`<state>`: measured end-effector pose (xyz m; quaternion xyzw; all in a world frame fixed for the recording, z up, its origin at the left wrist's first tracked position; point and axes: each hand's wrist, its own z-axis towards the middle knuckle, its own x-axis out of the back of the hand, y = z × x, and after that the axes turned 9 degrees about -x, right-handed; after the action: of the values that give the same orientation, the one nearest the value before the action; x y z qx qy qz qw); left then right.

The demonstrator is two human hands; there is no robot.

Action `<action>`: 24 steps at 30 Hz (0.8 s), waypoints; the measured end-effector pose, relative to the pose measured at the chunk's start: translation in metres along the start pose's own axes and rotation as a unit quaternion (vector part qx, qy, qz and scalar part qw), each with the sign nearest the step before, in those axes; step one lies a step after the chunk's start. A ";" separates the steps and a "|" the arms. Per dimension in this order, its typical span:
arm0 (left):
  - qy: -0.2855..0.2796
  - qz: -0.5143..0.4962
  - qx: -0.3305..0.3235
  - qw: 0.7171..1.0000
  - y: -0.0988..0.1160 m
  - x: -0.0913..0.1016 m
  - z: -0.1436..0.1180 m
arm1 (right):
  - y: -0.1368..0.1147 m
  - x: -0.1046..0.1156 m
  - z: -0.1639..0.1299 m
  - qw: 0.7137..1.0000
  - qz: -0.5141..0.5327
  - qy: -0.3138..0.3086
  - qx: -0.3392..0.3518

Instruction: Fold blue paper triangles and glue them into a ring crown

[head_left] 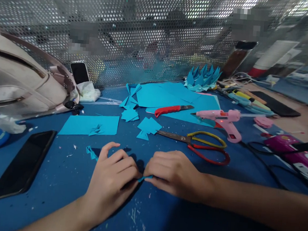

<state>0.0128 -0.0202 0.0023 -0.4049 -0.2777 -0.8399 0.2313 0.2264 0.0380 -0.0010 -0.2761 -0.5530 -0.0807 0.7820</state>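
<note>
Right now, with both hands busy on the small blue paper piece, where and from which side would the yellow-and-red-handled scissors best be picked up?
Take the yellow-and-red-handled scissors by the handle loops, coming from the right hand side. They lie flat on the blue table, blades closed and pointing left toward folded paper, loops toward the right and unobstructed.

scissors [202,145]: yellow and red handles, right of centre
glue gun [224,120]: pink, far right
box cutter [172,110]: red, on blue sheets
phone [22,164]: black, near left
bag [20,82]: far left
</note>
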 end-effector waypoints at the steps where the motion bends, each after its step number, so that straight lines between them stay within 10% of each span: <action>1: 0.001 0.003 -0.002 1.000 0.000 -0.001 0.001 | 0.000 0.000 0.000 1.000 0.002 0.000 -0.003; 24: 0.008 -0.029 0.063 0.998 -0.012 0.000 -0.003 | 0.023 0.008 0.008 1.000 0.013 0.016 -0.012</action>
<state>0.0038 -0.0134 -0.0020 -0.3745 -0.3394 -0.8305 0.2341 0.2332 0.0623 0.0007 -0.2917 -0.5354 -0.0816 0.7884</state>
